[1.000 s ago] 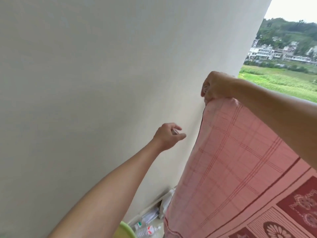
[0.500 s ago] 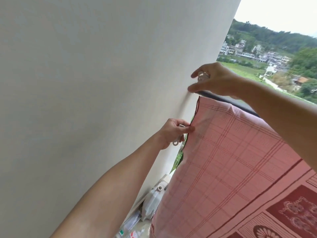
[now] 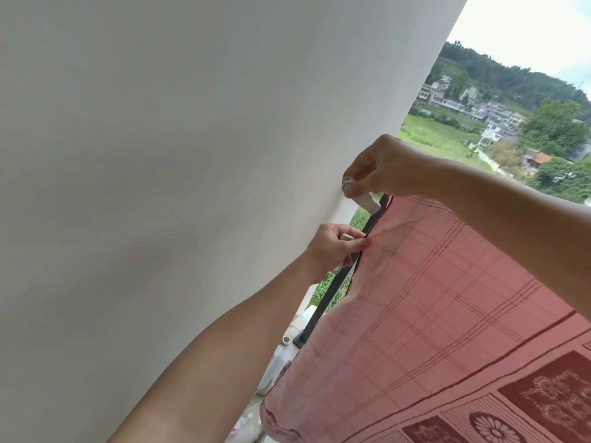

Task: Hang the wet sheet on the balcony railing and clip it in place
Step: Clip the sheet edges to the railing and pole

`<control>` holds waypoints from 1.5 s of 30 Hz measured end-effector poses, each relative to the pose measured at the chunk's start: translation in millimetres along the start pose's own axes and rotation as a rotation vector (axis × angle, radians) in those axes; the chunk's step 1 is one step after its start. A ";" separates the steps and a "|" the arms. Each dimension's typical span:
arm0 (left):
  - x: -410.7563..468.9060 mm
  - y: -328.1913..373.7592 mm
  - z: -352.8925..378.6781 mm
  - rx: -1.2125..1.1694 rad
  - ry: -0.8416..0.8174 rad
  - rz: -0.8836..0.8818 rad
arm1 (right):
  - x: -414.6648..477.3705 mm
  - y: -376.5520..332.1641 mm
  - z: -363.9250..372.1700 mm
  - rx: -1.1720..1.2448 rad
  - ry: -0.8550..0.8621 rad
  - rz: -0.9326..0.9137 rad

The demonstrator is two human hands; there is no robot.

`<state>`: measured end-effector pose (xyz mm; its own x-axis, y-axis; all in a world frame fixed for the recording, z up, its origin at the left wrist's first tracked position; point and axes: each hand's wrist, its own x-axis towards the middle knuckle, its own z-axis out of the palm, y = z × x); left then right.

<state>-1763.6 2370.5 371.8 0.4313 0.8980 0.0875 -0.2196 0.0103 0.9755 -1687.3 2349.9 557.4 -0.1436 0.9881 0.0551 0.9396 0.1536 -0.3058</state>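
Note:
A pink checked sheet (image 3: pixel 431 298) with dark red patterned panels hangs over the dark balcony railing (image 3: pixel 329 295), and its left edge ends close to the wall. My right hand (image 3: pixel 390 167) is above the sheet's top left corner. It grips a white clip (image 3: pixel 367 199) whose tip touches the railing top at that corner. Lower down, my left hand (image 3: pixel 332 251) pinches the sheet's left edge against the railing post and also holds a second white clip (image 3: pixel 347 236) in its fingers.
A plain white wall (image 3: pixel 192 155) fills the left side, right beside both hands. Plastic bottles and containers (image 3: pixel 278 362) stand on the floor at the foot of the railing post. Beyond the railing are green fields, houses and trees.
My right hand let go of the sheet's corner and brought a white clip down onto it. My left hand moved right and pinched the sheet's edge. The railing post came into view.

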 end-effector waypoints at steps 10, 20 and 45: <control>-0.8 -2.1 -3.2 -0.024 0.069 0.057 | -5.3 10.8 11.2 -0.277 -0.024 0.087; -10.9 -1.7 -16.4 -0.060 0.047 -0.017 | -7.0 12.5 6.7 -0.407 -0.154 0.091; -129.1 -36.1 -89.4 -0.319 0.440 -0.281 | -104.3 39.1 207.8 0.760 -0.210 0.180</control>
<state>-1889.6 2293.6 307.3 0.1241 0.9385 -0.3223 -0.4301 0.3436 0.8349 -1700.2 2254.4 342.2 -0.1361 0.9675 -0.2131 0.4963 -0.1195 -0.8599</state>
